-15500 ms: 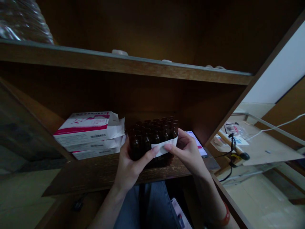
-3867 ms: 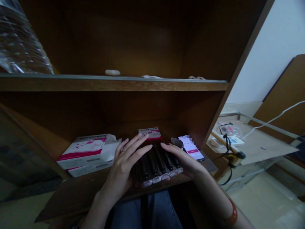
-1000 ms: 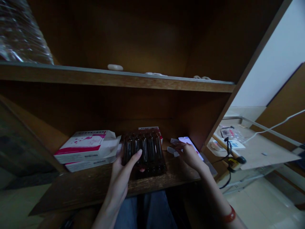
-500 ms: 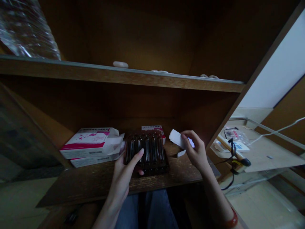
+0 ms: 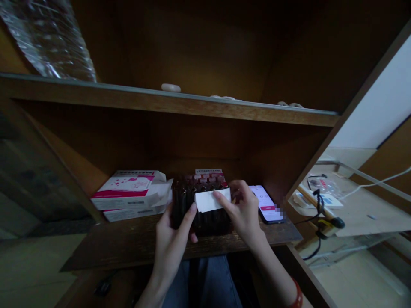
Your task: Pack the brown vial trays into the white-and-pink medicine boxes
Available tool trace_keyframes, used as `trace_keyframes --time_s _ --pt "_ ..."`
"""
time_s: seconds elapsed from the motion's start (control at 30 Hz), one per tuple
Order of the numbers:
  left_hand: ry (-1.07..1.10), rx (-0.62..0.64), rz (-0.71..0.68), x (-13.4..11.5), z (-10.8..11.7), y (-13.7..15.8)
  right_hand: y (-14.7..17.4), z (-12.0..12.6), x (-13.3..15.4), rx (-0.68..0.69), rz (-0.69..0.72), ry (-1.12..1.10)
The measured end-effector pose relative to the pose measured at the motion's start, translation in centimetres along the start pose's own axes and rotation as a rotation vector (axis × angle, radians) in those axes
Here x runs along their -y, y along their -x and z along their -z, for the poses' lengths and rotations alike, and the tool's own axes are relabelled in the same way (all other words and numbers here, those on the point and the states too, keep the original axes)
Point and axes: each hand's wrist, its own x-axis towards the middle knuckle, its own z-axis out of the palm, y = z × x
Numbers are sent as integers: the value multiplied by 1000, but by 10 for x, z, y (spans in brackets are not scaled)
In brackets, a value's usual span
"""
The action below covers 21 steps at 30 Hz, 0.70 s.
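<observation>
A pack of dark brown vials (image 5: pixel 183 201) in a tray is tilted up at the shelf's front edge. My left hand (image 5: pixel 175 231) is closed around its left side, the thumb across the front. A folded white paper (image 5: pixel 207 201), probably a leaflet, lies against the front of the vials. My right hand (image 5: pixel 242 209) pinches the paper's right end between thumb and fingers. Behind the vials stands a white and pink box (image 5: pixel 208 171), partly hidden. To the left, two more pink and white boxes (image 5: pixel 128 186) are stacked, the flaps of one standing open.
A lit phone (image 5: pixel 266 203) lies right of my right hand. The upper shelf board (image 5: pixel 128 92) runs above, carrying small pale rings (image 5: pixel 171 87) and a plastic-wrapped bundle (image 5: pixel 54 42). At right, a wooden stick (image 5: pixel 316 205) with black cord rests by a side table (image 5: pixel 356 209).
My right hand has brought the white paper left, from beside the vials onto their front, uncovering the phone. The vial pack has tipped so that its tops show more.
</observation>
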Motion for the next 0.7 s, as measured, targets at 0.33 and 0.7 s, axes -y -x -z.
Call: trace_keyframes --time_s 0.33,0.7 --pt "-250 2 -177 -3 -7 3 -3 5 20 355 -276 -439" --pt "-951 624 -493 -45 29 -53 2 5 2 275 -505 -694"
